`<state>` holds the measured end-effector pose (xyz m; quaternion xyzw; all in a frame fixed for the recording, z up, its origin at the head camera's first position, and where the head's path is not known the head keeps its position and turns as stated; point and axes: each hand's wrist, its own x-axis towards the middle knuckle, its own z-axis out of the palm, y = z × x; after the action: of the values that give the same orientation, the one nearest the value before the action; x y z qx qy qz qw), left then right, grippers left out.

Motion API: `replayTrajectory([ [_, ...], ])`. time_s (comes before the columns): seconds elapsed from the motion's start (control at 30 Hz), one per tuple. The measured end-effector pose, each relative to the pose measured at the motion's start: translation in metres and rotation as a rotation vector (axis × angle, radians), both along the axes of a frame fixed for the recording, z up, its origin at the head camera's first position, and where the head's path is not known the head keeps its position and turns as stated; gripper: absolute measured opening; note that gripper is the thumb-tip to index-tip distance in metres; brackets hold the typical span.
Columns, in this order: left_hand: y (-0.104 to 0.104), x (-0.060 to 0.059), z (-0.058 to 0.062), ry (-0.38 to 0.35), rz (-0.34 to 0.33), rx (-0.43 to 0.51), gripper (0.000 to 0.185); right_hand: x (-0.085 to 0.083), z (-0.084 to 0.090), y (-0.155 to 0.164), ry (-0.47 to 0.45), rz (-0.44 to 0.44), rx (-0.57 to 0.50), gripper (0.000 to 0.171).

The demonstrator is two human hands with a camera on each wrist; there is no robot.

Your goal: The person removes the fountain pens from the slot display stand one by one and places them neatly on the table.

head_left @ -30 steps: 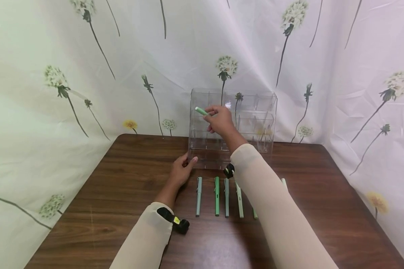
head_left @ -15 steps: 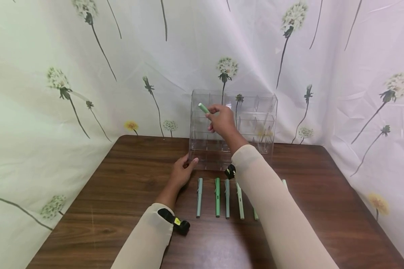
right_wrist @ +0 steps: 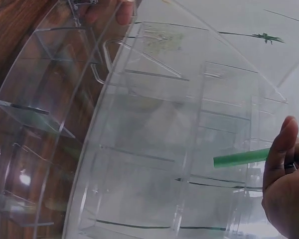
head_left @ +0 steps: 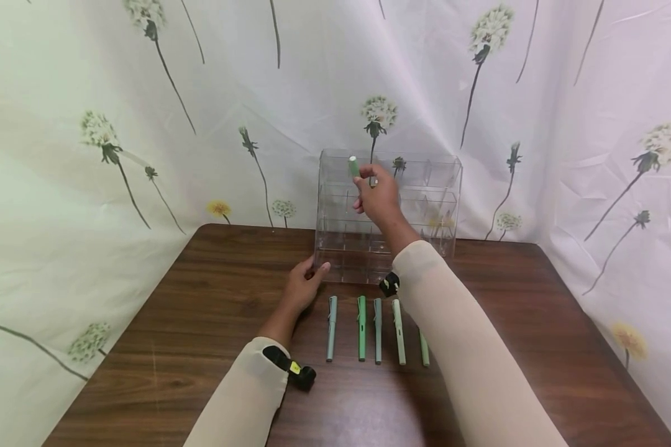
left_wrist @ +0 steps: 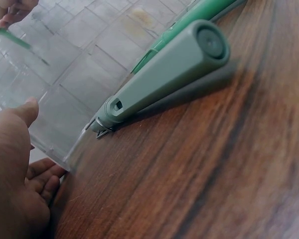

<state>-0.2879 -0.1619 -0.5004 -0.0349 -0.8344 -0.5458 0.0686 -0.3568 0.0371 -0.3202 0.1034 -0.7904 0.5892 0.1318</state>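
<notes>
right hand [head_left: 376, 194] pinches green pen [head_left: 354, 166] upright over clear organizer [head_left: 425, 205] top row; left hand [head_left: 304, 284] steadies its corner, fingers relaxed. next: likely lowering the pen into a slot.

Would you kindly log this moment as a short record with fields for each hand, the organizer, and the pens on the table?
right hand: right hand pinches a green pen, nearly upright, at the organizer's top tier
left hand: left hand rests against the organizer's front left corner
organizer: clear acrylic organizer, tiered compartments, at the back of the table
pens on table: five pens in a row in front of the organizer
surface: wooden table
</notes>
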Motion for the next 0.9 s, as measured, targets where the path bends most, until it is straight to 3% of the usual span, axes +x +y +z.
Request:
replayTrajectory([
  [0.4, 0.002, -0.002, -0.002, 0.012, 0.000, 0.015, 0.060, 0.011, 0.021, 0.014, 0.124, 0.018, -0.101, 0.021],
  [0.9, 0.001, -0.003, -0.002, 0.017, 0.000, 0.027, 0.060, 0.043, 0.010, 0.016, 0.266, 0.078, -0.145, 0.024],
])
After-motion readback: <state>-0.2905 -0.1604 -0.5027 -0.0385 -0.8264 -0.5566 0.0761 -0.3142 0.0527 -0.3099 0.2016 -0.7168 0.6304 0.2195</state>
